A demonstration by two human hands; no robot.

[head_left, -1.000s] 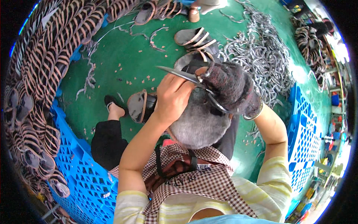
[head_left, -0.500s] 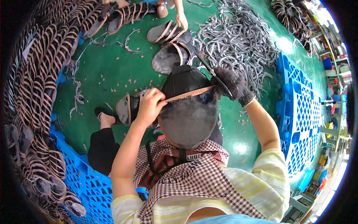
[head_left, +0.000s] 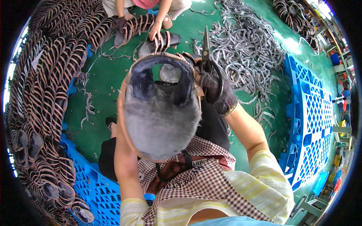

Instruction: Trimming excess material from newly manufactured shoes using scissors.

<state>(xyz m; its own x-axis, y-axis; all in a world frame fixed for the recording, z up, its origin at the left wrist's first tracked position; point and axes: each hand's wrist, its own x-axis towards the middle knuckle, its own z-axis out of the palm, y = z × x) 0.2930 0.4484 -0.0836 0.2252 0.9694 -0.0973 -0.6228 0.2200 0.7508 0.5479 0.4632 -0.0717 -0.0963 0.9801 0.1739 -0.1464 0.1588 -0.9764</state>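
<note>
Green workshop floor spreads below, strewn with grey strap trimmings. Held up close is a grey furry sandal sole with brown woven edging; the left hand is hidden behind it, grip unclear. The gloved right hand clenches black scissors touching the sole's rim; a slip could nick the edging.
</note>
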